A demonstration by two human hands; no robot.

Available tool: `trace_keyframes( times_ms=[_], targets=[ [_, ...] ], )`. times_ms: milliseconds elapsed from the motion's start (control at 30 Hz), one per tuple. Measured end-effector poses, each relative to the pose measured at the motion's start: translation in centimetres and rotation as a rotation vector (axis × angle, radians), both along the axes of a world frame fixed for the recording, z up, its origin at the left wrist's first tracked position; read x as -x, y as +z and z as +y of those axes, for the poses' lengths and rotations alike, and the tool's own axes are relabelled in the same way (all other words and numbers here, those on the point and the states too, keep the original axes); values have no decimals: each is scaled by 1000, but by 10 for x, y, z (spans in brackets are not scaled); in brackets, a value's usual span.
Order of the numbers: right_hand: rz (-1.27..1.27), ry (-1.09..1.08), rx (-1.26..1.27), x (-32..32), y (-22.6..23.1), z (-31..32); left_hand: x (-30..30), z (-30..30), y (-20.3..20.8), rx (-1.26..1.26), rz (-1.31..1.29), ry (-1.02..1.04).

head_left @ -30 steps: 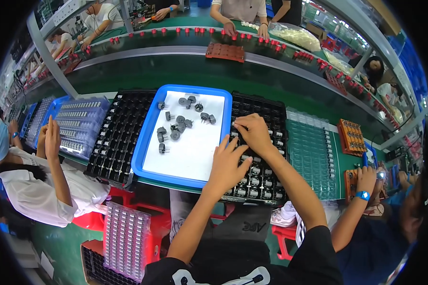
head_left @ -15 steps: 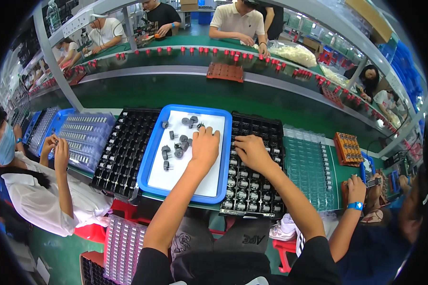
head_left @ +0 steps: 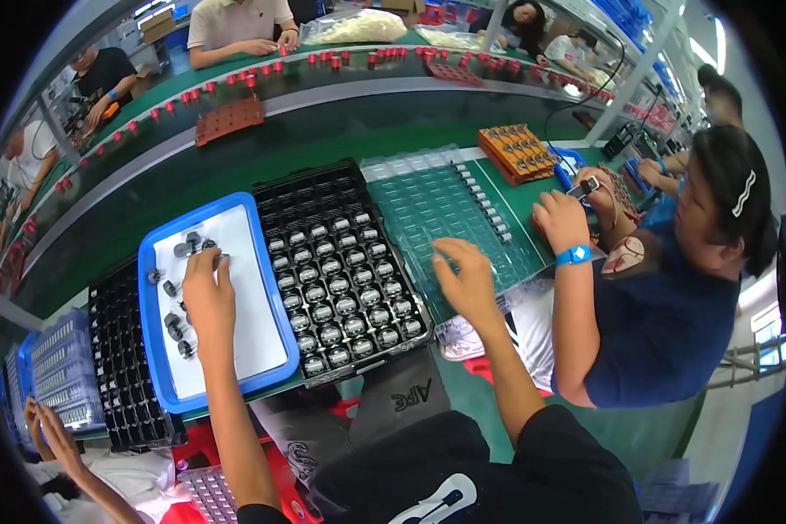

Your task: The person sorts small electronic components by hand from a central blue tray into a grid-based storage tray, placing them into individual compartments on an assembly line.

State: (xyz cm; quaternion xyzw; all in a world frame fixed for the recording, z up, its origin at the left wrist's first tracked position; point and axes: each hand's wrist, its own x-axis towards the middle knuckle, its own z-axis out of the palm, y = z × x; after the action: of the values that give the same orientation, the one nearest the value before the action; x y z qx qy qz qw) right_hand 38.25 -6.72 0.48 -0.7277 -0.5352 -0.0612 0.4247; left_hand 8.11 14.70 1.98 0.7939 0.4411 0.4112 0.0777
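A blue tray (head_left: 277, 288) lined with white paper (head_left: 249, 332) lies before me, with several dark grey round components (head_left: 174, 327) with thin pins on its left side. Over its upper part is my left hand (head_left: 208, 301), fingers bent down and drawn together at a dark piece; the fingertips hide what they grip. My right hand (head_left: 467, 284) hovers over the near part of a clear plastic tray (head_left: 410, 210), thumb and forefinger apart, holding nothing. Between the hands sits a black compartment tray (head_left: 310, 192), its nearer pockets filled with round silver-topped parts (head_left: 349, 301).
Another black tray (head_left: 122, 349) stands left of the blue one. Orange fixtures (head_left: 515, 153) sit at the far right beside a co-worker (head_left: 655, 306) holding a small part. Beyond runs a conveyor line with red pieces (head_left: 336, 61) and a red-brown block (head_left: 229, 120).
The view has swung to the right. My right hand has left the black tray and moved rightward over the clear tray, its fingers apart. My left hand stays at the components in the blue tray.
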Motion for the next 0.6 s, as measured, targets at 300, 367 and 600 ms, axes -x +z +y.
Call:
trace_keyframes(
  times_ms=[300, 367, 600],
  targets=[
    [-366, -667, 251, -89, -4, -32, 18, -68, -20, 249, -285, -10],
    [-362, -681, 279, -102, -17, -34, 21, -74, -20, 273, -328, 17],
    [-567, -644, 343, -113, -2, -33, 25, -78, -17, 412, -472, 12]
  ],
)
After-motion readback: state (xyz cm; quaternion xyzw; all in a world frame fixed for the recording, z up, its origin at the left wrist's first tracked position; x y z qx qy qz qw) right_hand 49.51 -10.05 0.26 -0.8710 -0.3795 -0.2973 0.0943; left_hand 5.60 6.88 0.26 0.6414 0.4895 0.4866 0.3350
